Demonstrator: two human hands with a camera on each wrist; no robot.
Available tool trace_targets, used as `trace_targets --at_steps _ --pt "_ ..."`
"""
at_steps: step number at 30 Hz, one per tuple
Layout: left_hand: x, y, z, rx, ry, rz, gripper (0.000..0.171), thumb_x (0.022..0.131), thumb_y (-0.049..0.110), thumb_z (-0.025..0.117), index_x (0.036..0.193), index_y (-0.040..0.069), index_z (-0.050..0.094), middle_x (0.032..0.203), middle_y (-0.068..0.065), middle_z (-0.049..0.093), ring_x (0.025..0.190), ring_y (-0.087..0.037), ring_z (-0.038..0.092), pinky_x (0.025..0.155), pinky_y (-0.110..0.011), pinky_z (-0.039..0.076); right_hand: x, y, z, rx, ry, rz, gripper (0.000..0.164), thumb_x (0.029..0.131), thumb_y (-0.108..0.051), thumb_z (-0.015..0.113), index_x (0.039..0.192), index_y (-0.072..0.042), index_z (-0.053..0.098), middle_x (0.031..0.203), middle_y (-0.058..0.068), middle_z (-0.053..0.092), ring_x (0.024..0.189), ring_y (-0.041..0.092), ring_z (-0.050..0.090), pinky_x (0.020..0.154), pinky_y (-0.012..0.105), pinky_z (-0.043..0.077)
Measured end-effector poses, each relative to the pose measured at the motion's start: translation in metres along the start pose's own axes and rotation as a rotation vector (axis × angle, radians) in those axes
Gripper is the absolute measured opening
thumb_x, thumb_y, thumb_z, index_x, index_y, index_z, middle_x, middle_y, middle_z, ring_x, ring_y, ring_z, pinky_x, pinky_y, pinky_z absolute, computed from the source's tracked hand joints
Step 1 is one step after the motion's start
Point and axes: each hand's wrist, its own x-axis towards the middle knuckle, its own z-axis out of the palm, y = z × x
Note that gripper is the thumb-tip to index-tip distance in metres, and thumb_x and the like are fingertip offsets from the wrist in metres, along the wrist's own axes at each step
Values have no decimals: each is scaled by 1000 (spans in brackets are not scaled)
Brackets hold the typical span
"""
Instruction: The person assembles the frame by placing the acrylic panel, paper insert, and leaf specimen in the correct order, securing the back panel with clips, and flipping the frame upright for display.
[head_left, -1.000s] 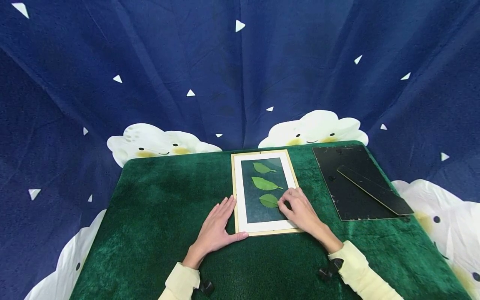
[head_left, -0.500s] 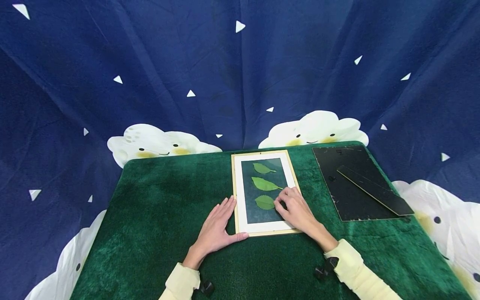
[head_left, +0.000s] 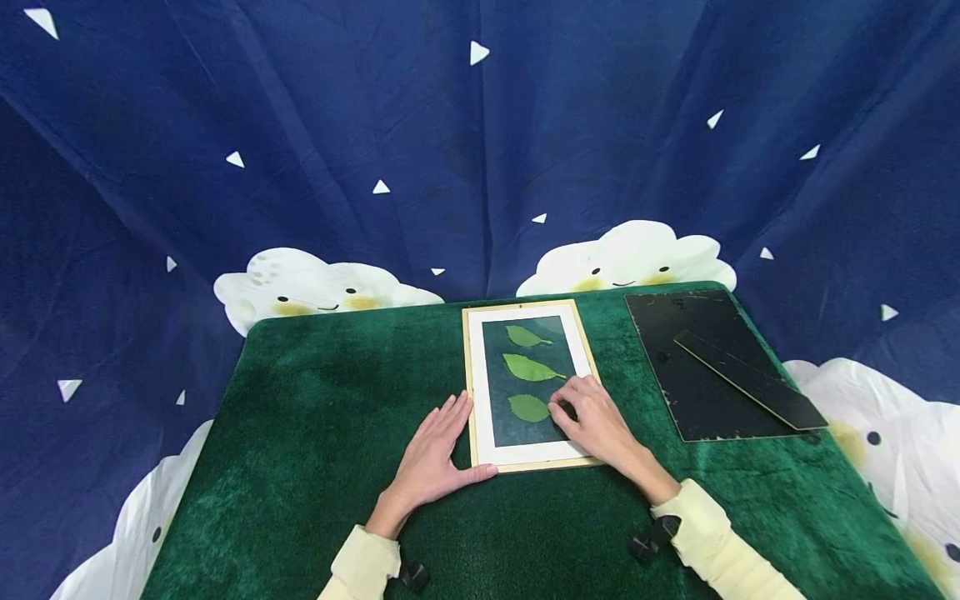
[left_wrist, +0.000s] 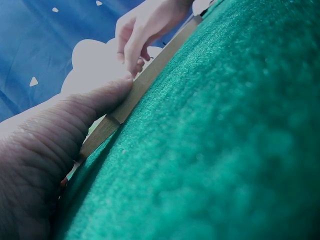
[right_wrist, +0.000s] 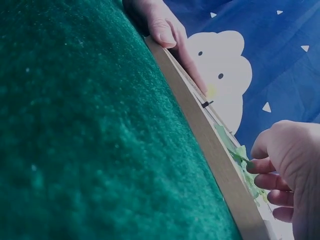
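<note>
A light wooden picture frame with a white mat lies flat, a dark panel in its middle. Three green leaves lie in a column on that panel: the top leaf, the middle leaf and the bottom leaf. My right hand pinches the right end of the bottom leaf between thumb and index finger; in the right wrist view its other fingers are loosely curled. With fingers spread and straight, my left hand rests against the frame's left side, its thumb on the near-left corner.
To the right lies a black backing board with a stand leg angled across it. A green velvety cloth covers the table. Behind hangs a blue curtain with white clouds and triangles.
My right hand has shifted the bottom leaf a little left, mostly in the first half second, then slightly downward. The left hand has stayed at the frame's corner.
</note>
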Motion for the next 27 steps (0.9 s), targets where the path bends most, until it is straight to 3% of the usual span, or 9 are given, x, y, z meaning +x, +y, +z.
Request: trace_targets --at_steps 10,15,20,27 --pt "0 0 -1 6 -16 -9 118 82 87 59 168 18 19 174 5 14 161 -13 8 129 -42 10 -5 9 -13 43 53 19 10 100 -19 69 102 -13 76 100 0 68 97 20 57 84 44 46" --pt "0 0 0 5 -13 -9 118 81 88 58 168 18 20 174 5 15 161 -13 7 130 -42 11 -8 15 -18 43 60 49 22 100 -20 68 118 -8 75 116 7 73 111 27 63 93 52 49" --pt "0 -1 1 6 -8 -8 119 81 88 58 168 19 19 174 6 15 161 -13 8 130 -43 11 -11 19 -23 61 48 54 34 102 -20 67 132 -4 70 133 15 70 127 35 61 104 59 46" --pt "0 0 1 1 -6 -5 119 81 88 58 168 19 19 174 6 14 161 -14 9 129 -43 11 -17 34 -30 74 82 64 42 101 -16 66 139 1 64 141 20 64 132 39 59 107 60 45"
